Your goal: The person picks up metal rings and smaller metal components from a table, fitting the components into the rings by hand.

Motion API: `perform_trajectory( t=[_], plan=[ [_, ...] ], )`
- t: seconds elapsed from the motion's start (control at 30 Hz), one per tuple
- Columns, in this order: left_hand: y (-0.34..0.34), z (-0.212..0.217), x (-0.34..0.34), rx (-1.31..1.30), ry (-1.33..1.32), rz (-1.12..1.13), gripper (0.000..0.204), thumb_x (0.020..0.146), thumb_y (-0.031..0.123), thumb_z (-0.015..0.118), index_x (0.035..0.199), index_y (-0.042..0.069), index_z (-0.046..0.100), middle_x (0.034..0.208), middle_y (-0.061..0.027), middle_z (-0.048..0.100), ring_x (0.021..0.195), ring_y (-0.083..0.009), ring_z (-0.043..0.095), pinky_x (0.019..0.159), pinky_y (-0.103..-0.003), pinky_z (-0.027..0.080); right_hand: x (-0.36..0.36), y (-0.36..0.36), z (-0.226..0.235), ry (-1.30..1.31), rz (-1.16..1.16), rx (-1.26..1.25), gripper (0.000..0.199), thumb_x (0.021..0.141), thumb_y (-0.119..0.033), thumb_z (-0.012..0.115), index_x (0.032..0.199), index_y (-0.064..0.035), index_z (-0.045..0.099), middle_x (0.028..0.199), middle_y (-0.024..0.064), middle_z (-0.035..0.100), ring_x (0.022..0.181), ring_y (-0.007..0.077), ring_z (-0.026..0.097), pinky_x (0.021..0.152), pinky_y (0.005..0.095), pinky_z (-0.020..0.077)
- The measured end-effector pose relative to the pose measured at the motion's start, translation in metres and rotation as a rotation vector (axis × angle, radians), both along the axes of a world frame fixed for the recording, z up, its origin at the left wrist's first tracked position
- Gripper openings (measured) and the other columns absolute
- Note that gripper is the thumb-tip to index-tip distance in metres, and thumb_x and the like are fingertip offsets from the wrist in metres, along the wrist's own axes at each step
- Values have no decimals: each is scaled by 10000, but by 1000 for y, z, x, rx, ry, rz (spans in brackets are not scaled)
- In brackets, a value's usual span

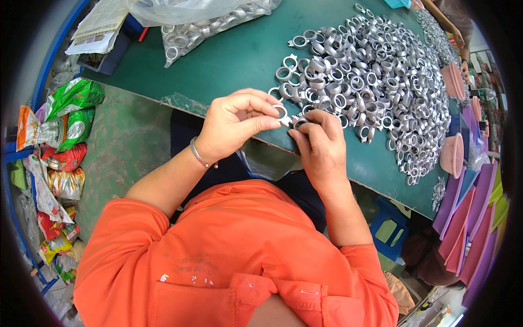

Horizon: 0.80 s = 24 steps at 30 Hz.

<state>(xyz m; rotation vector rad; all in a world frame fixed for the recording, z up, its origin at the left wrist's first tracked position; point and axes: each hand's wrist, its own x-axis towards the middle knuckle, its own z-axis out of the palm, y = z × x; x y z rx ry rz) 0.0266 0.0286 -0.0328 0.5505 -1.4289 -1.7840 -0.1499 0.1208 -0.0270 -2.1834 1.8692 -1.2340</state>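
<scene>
At frame centre, the left hand (235, 122) pinches a metal ring (281, 112); the right hand (318, 143) grips another (299, 122). Either could slip off the table (229, 60) edge.

1. At your far left, on the floor, you have a heap of crinkled snack bags: two green ones (76, 101) on top, an orange-and-white one (27, 126) beside them, and red ones (65, 158) below.
2. Lower down the same heap lie a silver-and-orange bag (66, 184) and small yellow and red packets (54, 240).
3. At the table's top edge you see a clear plastic bag (201, 24) holding silver metal rings.
4. At the top left, printed white paper sheets (101, 22) rest on a dark blue box (106, 61).
</scene>
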Motion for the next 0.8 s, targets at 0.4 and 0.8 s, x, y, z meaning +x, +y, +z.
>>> perform_trajectory(
  t=[0.4, 0.8],
  plan=[
    [24, -2, -4, 120, 99, -106, 196, 768, -108, 699, 933, -23, 636, 1143, -216, 631, 1004, -221, 642, 885, -339, 535, -2, 32, -10, -1115, 294, 103, 334, 782, 156, 656, 1022, -10, 492, 1170, 175, 529, 991, 182, 598, 859, 319, 545],
    [34, -7, -6, -184, 14, 1, 574, 725, -73, 770, 1220, -5, 486, 1106, -148, 636, 942, -169, 629, 840, -296, 514, 1, 37, -14, -1294, 340, 132, 375, 776, 174, 644, 1055, -15, 479, 1150, 164, 549, 1057, 209, 587, 872, 331, 545]
  ],
)
